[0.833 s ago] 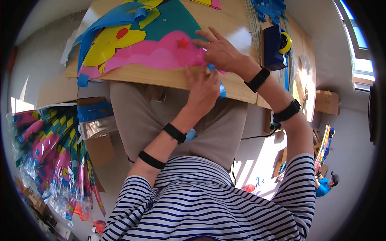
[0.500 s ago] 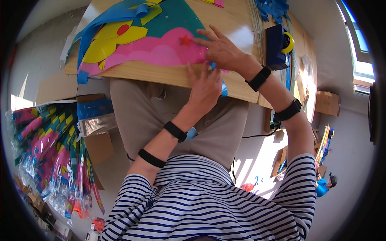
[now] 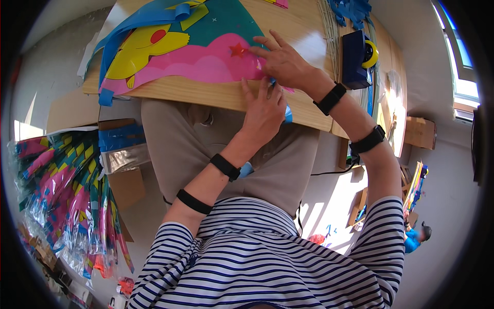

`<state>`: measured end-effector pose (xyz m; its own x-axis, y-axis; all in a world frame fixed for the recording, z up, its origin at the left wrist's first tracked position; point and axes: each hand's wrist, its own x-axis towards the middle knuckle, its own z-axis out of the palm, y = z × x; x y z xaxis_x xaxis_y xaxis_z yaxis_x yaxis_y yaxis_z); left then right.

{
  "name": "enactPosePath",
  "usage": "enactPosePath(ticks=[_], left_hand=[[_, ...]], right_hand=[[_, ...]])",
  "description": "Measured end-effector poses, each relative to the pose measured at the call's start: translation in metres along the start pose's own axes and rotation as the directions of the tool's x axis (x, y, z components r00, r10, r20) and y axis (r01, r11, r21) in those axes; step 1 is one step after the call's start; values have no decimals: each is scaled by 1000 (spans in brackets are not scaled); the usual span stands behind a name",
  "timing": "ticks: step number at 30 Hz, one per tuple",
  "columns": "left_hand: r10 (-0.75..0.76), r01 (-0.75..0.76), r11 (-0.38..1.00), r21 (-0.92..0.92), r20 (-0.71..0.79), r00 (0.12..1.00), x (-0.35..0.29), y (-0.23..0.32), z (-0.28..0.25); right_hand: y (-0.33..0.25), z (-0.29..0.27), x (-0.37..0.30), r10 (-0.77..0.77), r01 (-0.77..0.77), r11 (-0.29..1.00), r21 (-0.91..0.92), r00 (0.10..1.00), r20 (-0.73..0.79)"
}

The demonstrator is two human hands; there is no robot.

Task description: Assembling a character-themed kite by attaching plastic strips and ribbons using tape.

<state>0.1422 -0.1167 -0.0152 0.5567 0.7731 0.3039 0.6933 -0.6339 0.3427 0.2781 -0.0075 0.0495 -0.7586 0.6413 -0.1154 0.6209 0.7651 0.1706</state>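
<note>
A thin printed kite sheet [image 3: 200,64], teal and pink with a yellow cartoon figure, lies flat at the table's near edge. A red star [image 3: 237,50] shows on its pink part. Both hands meet at its right corner. My left hand [image 3: 263,110] has its fingertips closed on a narrow blue ribbon [image 3: 288,114], which hangs over the table edge beside the hand. My right hand [image 3: 290,66] reaches in from the right, thumb and forefinger pinched at the same ribbon and the other fingers stretched out over the sheet. Their fingertips partly hide the exact hold.
A wide blue band [image 3: 131,23] lies across the sheet's left side. At the table's right stand a dark blue tape dispenser [image 3: 356,62] and thin rods [image 3: 329,38]. Bagged colourful kites [image 3: 67,190] are piled at lower left, near a cardboard box [image 3: 126,188]. Another person [image 3: 414,239] is at far right.
My fingertips have shifted very slightly at the sheet's corner. Otherwise both hands and the sheet keep their places.
</note>
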Motion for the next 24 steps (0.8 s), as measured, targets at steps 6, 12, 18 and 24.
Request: enactPosePath(ticks=[6,12,18,24], left_hand=[[7,-7,1000,27,29,1000,1,2,-2],[10,-11,1000,29,49,999,2,2,-2],[6,-5,1000,23,-6,1000,1,1,2],[12,-12,1000,20,7,1000,2,1,0]], right_hand=[[3,8,-5,187,-182,979,-89,981,57],[-3,15,-25,317,-309,948,84,942,-111],[8,14,-32,562,-459,813,357,779,-278],[-4,39,-59,692,-515,635,576,711,-127]])
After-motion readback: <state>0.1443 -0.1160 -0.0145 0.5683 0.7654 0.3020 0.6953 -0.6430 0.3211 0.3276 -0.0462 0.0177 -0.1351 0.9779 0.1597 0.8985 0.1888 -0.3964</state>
